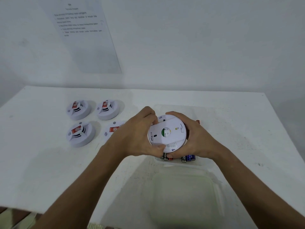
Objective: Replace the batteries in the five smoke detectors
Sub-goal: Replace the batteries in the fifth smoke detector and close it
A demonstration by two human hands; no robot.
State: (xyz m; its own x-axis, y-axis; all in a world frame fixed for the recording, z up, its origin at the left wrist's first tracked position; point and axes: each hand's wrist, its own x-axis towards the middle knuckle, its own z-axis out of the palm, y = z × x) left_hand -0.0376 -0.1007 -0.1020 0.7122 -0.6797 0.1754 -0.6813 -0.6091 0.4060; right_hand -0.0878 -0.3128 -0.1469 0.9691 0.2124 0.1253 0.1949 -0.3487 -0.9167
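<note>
I hold a white round smoke detector (167,132) above the table with its back side up, showing a green-and-white label. My left hand (140,134) grips its left edge and my right hand (194,138) grips its right edge. Three more white detectors with red stickers sit face up at the left (78,109), (108,109), (80,133); another detector (113,129) is partly hidden behind my left hand. Under the held detector, several batteries (188,158) lie in a clear container; most are hidden by my hands.
The white table (41,171) stands against a white wall with a printed instruction sheet (82,35) taped up at the left. A second clear, translucent container (184,195) sits near the front edge between my forearms.
</note>
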